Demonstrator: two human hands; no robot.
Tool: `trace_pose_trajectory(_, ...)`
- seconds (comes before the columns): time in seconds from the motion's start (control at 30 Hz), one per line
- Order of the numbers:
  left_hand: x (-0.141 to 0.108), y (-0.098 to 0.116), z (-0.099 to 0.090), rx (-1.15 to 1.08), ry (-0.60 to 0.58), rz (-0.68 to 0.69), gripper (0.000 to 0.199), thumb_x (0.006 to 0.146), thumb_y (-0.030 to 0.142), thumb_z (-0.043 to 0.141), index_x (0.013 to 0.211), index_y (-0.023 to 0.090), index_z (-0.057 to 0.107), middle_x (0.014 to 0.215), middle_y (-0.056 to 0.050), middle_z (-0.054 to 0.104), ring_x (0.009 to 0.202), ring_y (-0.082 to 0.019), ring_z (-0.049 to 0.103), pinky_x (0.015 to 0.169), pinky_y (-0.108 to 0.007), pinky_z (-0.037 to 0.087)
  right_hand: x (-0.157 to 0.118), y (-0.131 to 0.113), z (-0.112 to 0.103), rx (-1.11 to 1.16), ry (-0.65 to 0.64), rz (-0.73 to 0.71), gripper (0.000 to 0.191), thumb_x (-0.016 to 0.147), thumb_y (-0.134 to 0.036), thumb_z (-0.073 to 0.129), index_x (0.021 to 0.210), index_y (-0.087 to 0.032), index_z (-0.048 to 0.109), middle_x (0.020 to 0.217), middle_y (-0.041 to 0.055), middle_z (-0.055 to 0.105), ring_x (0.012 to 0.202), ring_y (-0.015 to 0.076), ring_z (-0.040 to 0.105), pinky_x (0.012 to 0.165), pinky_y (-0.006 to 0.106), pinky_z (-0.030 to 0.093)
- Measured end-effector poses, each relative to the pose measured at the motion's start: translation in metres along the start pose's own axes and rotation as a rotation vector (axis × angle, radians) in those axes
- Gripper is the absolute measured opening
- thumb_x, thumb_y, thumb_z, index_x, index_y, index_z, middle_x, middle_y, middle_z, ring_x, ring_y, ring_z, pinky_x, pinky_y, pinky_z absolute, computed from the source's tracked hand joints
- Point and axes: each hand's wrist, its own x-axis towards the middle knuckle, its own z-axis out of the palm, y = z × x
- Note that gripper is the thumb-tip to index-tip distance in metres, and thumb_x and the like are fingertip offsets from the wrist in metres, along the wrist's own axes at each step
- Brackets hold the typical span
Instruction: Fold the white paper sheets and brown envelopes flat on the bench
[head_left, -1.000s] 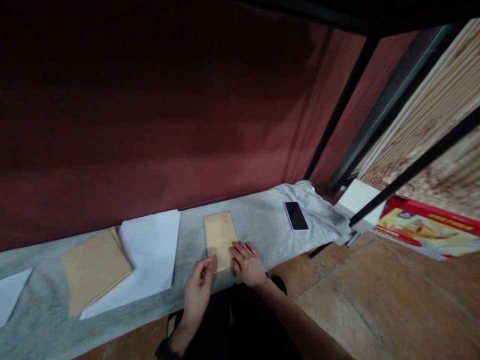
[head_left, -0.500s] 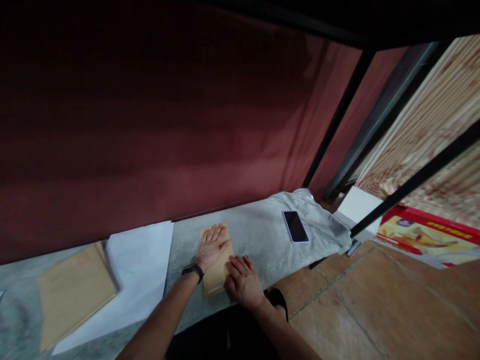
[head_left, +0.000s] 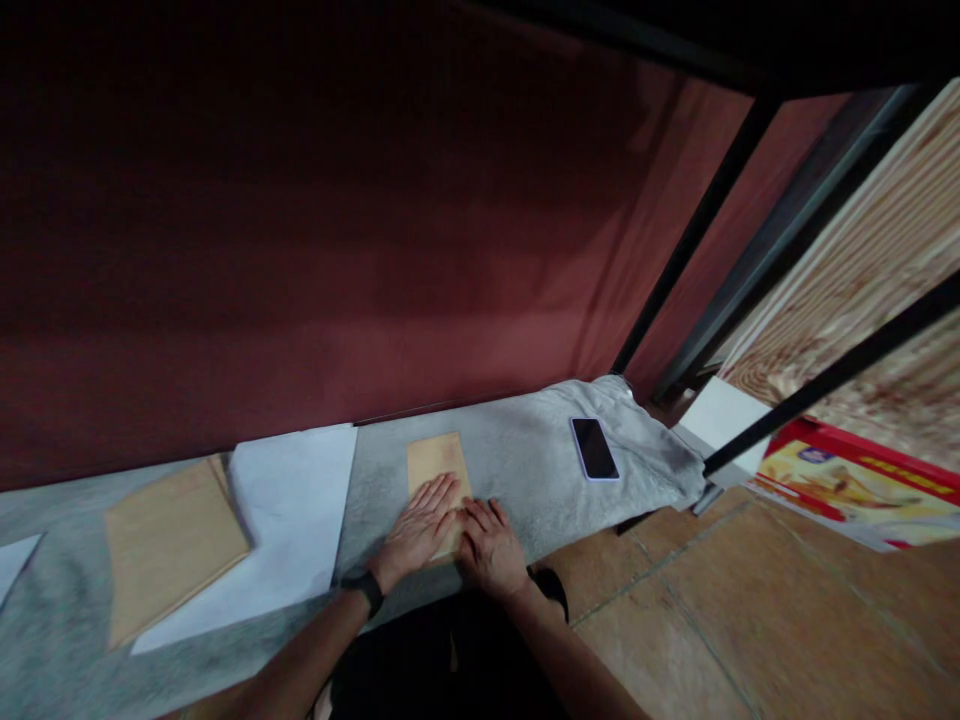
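A tan paper envelope [head_left: 437,457] lies flat on the grey cloth of a narrow bench. My left hand [head_left: 421,527], with a dark band at the wrist, rests palm down across its lower half, fingers stretched out. At the envelope's lower right edge, my right hand [head_left: 491,545] lies with its fingers spread, fingertips close to my left hand. Both hands cover much of the lower part. Farther left, a stack of larger brown envelopes [head_left: 174,540] partly overlaps white paper [head_left: 304,510].
A phone [head_left: 595,448] lies on the cloth [head_left: 517,440] to the right. Another white sheet [head_left: 13,565] shows at the far left. A red wall rises behind the bench. Black bars, a white box [head_left: 720,425] and a red-and-yellow carton [head_left: 862,483] stand right, above the tiled floor.
My left hand has slid down the envelope toward my body, uncovering its upper part. My right hand stays near the right edge. The view has shifted slightly.
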Motion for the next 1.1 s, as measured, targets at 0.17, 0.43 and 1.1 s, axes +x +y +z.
trace_pose_trajectory(0.17,-0.054,0.018,-0.004,-0.021,0.013,0.064,0.057,0.102,0.043,0.04,0.155,0.025,0.036,0.161,-0.007,0.039,0.148,-0.022,0.037,0.124,-0.043,0.027,-0.002,0.003,0.0,-0.009,0.002,-0.004,0.041,0.093,-0.021,0.057,0.134,-0.022,0.061,0.144,0.0064,0.06,0.134,0.0212,0.053,0.121,0.043,0.03)
trace_pose_trajectory(0.43,-0.087,0.032,-0.014,-0.173,0.104,-0.086,0.043,0.098,0.036,0.051,0.14,0.031,0.058,0.147,-0.002,0.058,0.138,-0.021,0.052,0.119,-0.042,0.039,0.027,0.007,0.0,0.049,-0.113,-0.08,0.043,0.096,-0.017,0.053,0.137,-0.026,0.059,0.147,0.004,0.058,0.138,0.0178,0.049,0.122,0.043,0.029)
trace_pose_trajectory(1.1,-0.081,0.032,-0.008,-0.198,0.203,-0.095,0.036,0.1,0.035,0.046,0.128,0.025,0.067,0.138,-0.004,0.065,0.131,-0.021,0.058,0.113,-0.045,0.047,0.012,0.031,-0.02,0.069,-0.178,-0.093,0.036,0.105,-0.028,0.045,0.137,-0.025,0.061,0.145,0.0058,0.059,0.136,0.0176,0.053,0.119,0.041,0.034)
